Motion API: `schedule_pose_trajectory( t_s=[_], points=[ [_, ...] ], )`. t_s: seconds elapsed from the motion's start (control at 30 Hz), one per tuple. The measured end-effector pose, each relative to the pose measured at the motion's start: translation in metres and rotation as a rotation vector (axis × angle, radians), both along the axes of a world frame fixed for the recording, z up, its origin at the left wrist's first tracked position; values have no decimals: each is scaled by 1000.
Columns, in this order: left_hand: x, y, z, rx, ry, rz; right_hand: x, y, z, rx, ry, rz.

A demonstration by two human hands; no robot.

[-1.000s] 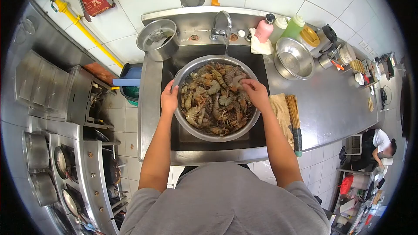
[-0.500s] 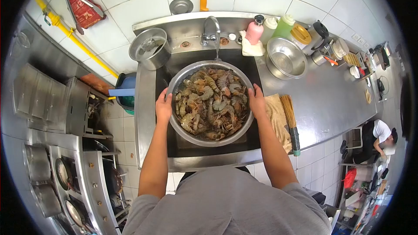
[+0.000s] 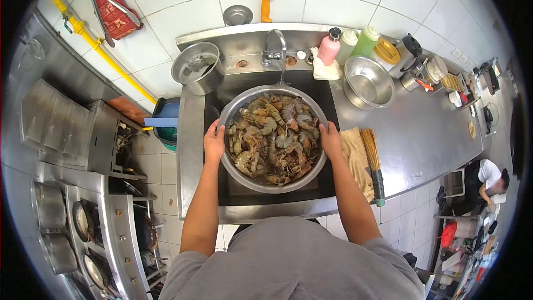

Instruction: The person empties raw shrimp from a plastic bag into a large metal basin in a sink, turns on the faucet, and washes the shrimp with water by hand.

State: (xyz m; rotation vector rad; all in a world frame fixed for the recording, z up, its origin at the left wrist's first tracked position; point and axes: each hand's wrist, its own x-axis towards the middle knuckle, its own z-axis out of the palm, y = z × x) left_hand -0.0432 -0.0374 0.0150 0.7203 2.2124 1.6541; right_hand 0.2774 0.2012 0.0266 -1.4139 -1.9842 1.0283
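Observation:
A wide metal bowl point(image 3: 274, 188) full of raw shrimp point(image 3: 275, 139) is over the dark basin of the sink point(image 3: 233, 191). My left hand point(image 3: 214, 140) grips its left rim, and my right hand point(image 3: 331, 139) grips the rim opposite. On both hands the thumb lies at the top of the rim while the other fingers are partly hidden beneath the bowl's side. Just beyond the far rim, water runs from the curved faucet point(image 3: 276, 41) toward the bowl's edge.
Left of the faucet stands a metal pot point(image 3: 214, 78). To the right are an empty-looking steel bowl point(image 3: 368, 82), a pink bottle point(image 3: 330, 46), a tan cloth point(image 3: 356, 158) and a bundled brush point(image 3: 373, 161) on the steel counter point(image 3: 413, 144). A seated person point(image 3: 484, 183) is far right.
The whole scene sits slightly lower and further right in view, as the camera has shifted. Both hands keep their hold on the bowl, which stays under the faucet.

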Motion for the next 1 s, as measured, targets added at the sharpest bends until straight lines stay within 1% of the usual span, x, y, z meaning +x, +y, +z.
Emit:
schedule_pose_trajectory(
  t_s=[0.3, 0.4, 0.47, 0.53, 0.57, 0.63, 0.67, 0.7, 0.73, 0.77, 0.83, 0.93, 1.0],
  points=[
    [-8, 0, -14, 22, 6, -23, 0, -4, 10, -8, 12, 2],
    [-2, 0, -2, -26, 31, -9, 0, -4, 11, -25, 23, -2],
    [-2, 0, -2, -31, 12, -1, -2, -5, 8, -32, 35, -13],
    [-3, 0, -4, -37, -7, 8, -4, -6, -1, 34, 147, -133],
    [-4, 0, -5, -46, -6, 9, -3, -4, -7, 34, 147, -133],
    [-6, -1, -9, -55, -4, 9, -2, -1, -10, 73, 308, -133],
    [-7, -1, -12, -56, 17, 6, -2, -3, -9, 73, 308, -134],
    [-9, -1, -15, -58, 39, 4, -1, -5, -7, 137, 286, -144],
    [-8, -1, -14, -59, 38, 2, -1, -7, -5, 200, 264, -156],
    [-6, -1, -12, -45, 18, 6, 1, -8, -2, 199, 263, -158],
    [-5, 0, -11, -32, -3, 7, 2, -9, 2, 435, 206, -27],
    [-5, 0, -11, -12, 11, 17, 3, -11, 5, 417, 177, 10],
    [-4, 0, -8, 2, 0, 17, 2, -13, 11, 401, 203, -3]
  ],
)
